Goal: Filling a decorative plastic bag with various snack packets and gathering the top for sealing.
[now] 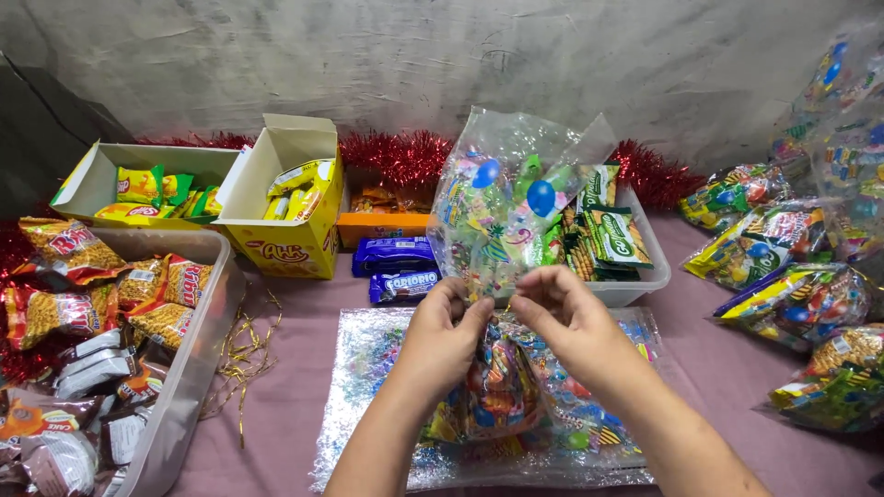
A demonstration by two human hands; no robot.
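The desk point(295, 387), covered in a mauve cloth, runs along a grey wall, with red tinsel point(405, 156) laid along its back edge. At its left edge stands a large clear plastic bin point(198, 359) heaped with red and orange snack packets and brown and silver wrapped bars. Near the middle of the front edge lies a stack of shiny patterned cellophane sheets point(368, 368). On that stack stands the party bag point(497, 387), a clear printed cellophane bag filled with bright snacks; its tall open top rises in front of a clear tub point(635, 285) that holds green biscuit packets. Along the right edge lie finished goodie bags point(792, 304), packed and spread well apart from the hands. At the back left corner an open cardboard box point(101, 175) holds yellow and green snack packs, and just beside it a yellow carton point(285, 230) holds yellow sachets. An orange box point(382, 225) sits behind two blue biscuit packs point(396, 258). Loose gold ribbon point(244, 354) trails beside the bin. The left hand point(442, 345) is closed around the bag's neck, and the right hand point(562, 317) pinches the cellophane just beside it.
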